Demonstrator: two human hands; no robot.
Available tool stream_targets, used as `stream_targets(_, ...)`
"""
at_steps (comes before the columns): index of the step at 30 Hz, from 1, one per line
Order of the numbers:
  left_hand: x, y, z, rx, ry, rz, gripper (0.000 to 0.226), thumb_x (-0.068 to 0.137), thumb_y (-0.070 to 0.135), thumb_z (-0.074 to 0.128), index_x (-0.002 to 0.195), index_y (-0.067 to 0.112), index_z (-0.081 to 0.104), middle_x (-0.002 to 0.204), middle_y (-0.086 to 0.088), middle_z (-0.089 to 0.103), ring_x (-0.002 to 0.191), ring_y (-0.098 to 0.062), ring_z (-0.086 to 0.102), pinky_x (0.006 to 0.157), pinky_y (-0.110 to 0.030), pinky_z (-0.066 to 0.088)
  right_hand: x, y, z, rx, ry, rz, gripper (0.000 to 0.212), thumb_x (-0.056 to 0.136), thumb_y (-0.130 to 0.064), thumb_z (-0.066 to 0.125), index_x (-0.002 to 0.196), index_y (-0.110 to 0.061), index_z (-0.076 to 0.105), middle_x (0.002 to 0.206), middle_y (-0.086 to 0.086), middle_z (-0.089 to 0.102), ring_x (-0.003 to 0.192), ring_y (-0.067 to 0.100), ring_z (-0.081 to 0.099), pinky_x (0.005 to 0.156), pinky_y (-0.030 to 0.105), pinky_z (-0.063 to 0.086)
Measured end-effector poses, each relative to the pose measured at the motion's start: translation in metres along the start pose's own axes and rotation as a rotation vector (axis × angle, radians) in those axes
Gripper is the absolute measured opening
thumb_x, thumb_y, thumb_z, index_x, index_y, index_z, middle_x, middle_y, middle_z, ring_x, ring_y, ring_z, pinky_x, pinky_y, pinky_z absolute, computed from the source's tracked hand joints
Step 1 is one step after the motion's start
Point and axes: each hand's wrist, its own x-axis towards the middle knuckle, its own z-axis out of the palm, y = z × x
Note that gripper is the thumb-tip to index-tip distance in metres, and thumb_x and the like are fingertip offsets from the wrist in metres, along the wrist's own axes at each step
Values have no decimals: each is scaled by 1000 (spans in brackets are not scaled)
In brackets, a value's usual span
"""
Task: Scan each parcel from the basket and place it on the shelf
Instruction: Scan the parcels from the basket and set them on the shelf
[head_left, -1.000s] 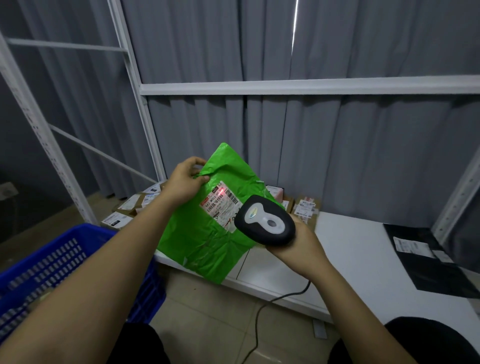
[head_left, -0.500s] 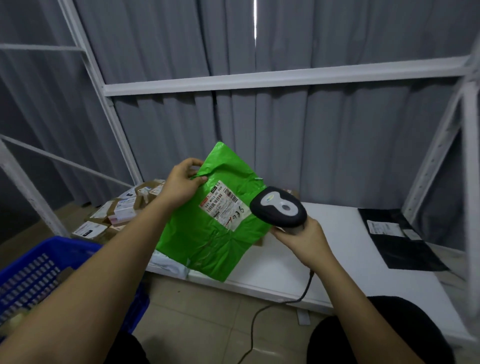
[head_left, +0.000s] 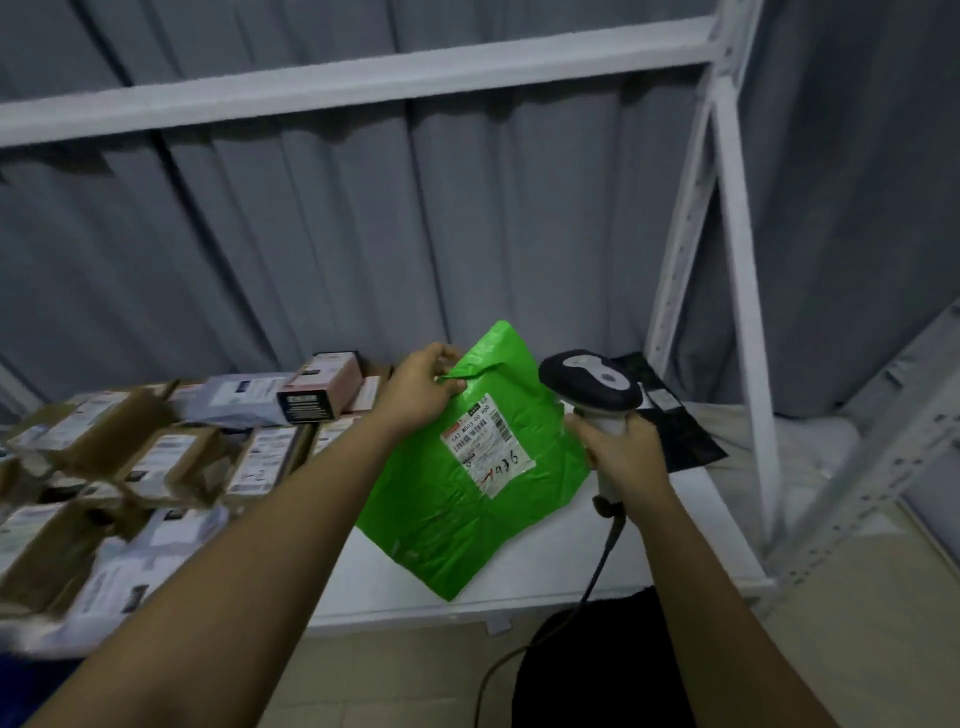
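Observation:
A green plastic parcel (head_left: 457, 514) with a white address label (head_left: 485, 447) hangs over the white shelf board (head_left: 670, 551). My left hand (head_left: 421, 387) pinches the parcel's top left corner. My right hand (head_left: 618, 452) grips the handle of a black and grey barcode scanner (head_left: 589, 379), held just right of the parcel with its head above the label. The scanner's cable (head_left: 597, 566) trails down off the shelf's front edge. The basket shows only as a blue sliver (head_left: 31, 686) at the bottom left.
Several cardboard boxes and mailers (head_left: 156, 457) crowd the shelf's left half. A black flat mailer (head_left: 670, 421) lies at the back right. White shelf uprights (head_left: 737, 291) stand on the right, a crossbeam (head_left: 363, 83) runs overhead, and grey curtain hangs behind.
The view has swung right and down. The parcel and scanner have shifted right over the shelf, and the scanner's head has lifted off the label to the parcel's right edge.

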Motion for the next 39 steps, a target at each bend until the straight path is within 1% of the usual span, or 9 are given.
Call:
stream_targets(3, 45, 9, 48, 39, -109, 29, 20, 90, 9, 62, 109, 13, 56, 100, 2, 58, 81, -9, 56, 58, -9, 41, 19, 22, -15, 28, 70, 66, 14, 81, -12, 75, 77, -15, 62, 63, 3, 56, 58, 17, 50, 61, 33, 42)
stream_targets(7, 103, 20, 97, 95, -280, 57, 24, 90, 9, 63, 112, 13, 56, 101, -4, 60, 85, -20, 61, 82, -32, 52, 44, 42, -26, 56, 161, 132, 16, 82, -13, 73, 76, -21, 61, 65, 2, 57, 61, 16, 51, 66, 34, 43)
stream_targets(10, 152, 37, 122, 146, -383, 117, 24, 89, 7, 62, 113, 11, 56, 87, -2, 60, 74, -16, 59, 74, -30, 50, 62, 52, -26, 123, 235, 168, 13, 82, -13, 73, 79, -20, 62, 66, 2, 57, 61, 16, 50, 67, 35, 44)
stream_targets(15, 212, 45, 150, 570, -110, 390, 64, 84, 24, 69, 140, 17, 40, 139, -8, 47, 125, -28, 45, 104, -38, 35, 83, 54, -22, 154, 251, 214, 19, 84, -10, 70, 73, -16, 56, 64, 7, 53, 56, 19, 48, 64, 37, 45)
stream_targets(17, 211, 36, 155, 607, 13, 460, 62, 86, 22, 67, 141, 13, 39, 145, -10, 41, 131, -30, 38, 108, -37, 27, 85, 53, -21, 140, 234, 207, 19, 84, -9, 71, 73, -15, 56, 64, 7, 53, 55, 18, 48, 62, 37, 45)
stream_targets(27, 109, -42, 122, 291, 8, 182, 37, 89, 19, 64, 124, 11, 56, 128, -10, 57, 119, -29, 51, 98, -36, 41, 62, 38, -3, 61, 135, 237, 14, 85, -9, 69, 80, -11, 56, 66, 6, 52, 55, 16, 48, 56, 31, 45)
stream_targets(30, 57, -51, 90, 108, 65, 63, 31, 90, 17, 63, 120, 9, 58, 122, -6, 59, 113, -18, 53, 93, -25, 39, 47, 29, 18, 4, 61, 217, 15, 85, -10, 68, 78, -11, 55, 67, 6, 51, 58, 17, 48, 53, 27, 45)
stream_targets(35, -38, -64, 22, -125, 176, -78, 17, 91, 16, 61, 108, 14, 62, 100, -1, 63, 92, -14, 59, 82, -27, 48, 10, 17, 60, -154, -160, 145, 13, 84, -12, 67, 77, -8, 57, 64, 5, 51, 58, 19, 48, 52, 28, 41)
stream_targets(39, -118, -87, -49, -234, 297, -157, 8, 90, 15, 61, 98, 20, 61, 82, 2, 60, 72, -11, 57, 60, -14, 45, -41, 9, 116, -302, -402, 51, 14, 83, -16, 69, 85, -6, 59, 66, 5, 54, 57, 17, 49, 52, 27, 42)
